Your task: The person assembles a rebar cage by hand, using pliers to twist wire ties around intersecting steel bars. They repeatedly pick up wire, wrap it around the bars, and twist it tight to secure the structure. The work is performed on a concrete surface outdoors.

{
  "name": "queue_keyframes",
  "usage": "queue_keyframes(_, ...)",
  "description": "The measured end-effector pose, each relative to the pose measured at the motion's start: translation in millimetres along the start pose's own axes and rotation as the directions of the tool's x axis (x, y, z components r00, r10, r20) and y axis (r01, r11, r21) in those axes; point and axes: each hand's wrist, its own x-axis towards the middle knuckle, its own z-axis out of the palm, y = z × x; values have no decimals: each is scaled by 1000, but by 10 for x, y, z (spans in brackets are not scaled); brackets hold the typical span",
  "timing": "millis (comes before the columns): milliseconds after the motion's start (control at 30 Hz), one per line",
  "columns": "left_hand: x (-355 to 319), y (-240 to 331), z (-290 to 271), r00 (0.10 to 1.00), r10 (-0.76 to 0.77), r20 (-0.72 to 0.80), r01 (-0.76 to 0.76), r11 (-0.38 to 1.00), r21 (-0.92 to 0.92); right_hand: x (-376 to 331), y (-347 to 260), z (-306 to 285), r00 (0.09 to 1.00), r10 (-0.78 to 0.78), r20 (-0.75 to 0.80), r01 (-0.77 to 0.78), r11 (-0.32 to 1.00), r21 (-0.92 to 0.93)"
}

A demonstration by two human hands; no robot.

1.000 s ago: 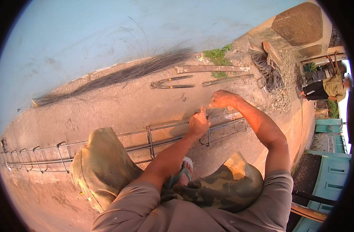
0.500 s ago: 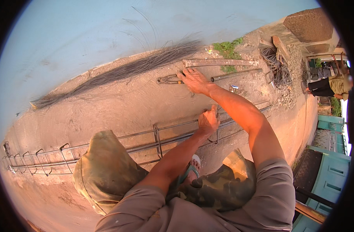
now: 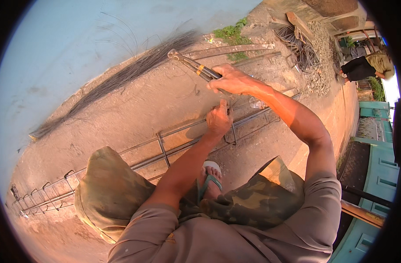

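A rebar cage [image 3: 163, 149] of long thin bars and square stirrups lies across the ground in front of me. My left hand [image 3: 219, 118] is closed on its upper bar beside a stirrup; whether a tie wire sits in the pinch is hidden by the fingers. Farther off, my right hand [image 3: 233, 79] is wrapped around the handles of long pincers [image 3: 201, 67], which have a yellow band on a dark grip. Their head points away to the left, above the ground.
Along the blue wall lies a long bundle of thin wire [image 3: 117, 83]. Beyond my right hand are a flat rusty bar [image 3: 235, 49], green weeds [image 3: 231, 34] and a dark coil [image 3: 296, 46] next to gravel. A person [image 3: 367, 65] is at far right. My sandalled foot [image 3: 212, 184] is beside the cage.
My right hand has taken hold of the pincers, lifted them from the ground and drawn them nearer. The left hand stays at the cage bar, and the view has shifted.
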Motion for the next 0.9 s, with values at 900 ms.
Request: queue_keyframes(900,329,315,-276,911,-89,403,39,991,131,-1368,1879,-131,977,-82,-198,-99,647,-756)
